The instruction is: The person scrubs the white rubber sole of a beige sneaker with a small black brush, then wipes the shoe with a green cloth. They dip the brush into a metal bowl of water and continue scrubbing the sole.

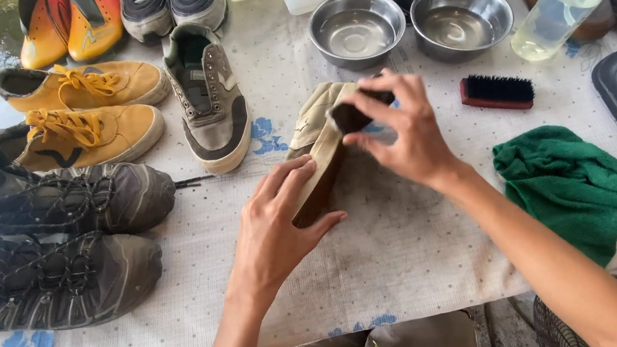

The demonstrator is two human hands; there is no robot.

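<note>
Head camera looks steeply down, close over table (422,263).

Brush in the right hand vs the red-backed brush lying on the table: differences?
The brush in the right hand is gripped by the right hand and pressed against the tan shoe; the red-backed brush lies free on the tablecloth, untouched. The held one is largely hidden by fingers, while the red-backed one shows fully, its bristles facing the camera. Both have dark bristles.

Both hands, left (276,228) and right (401,134), hold a beige shoe (319,135) on the table (404,257).
</note>
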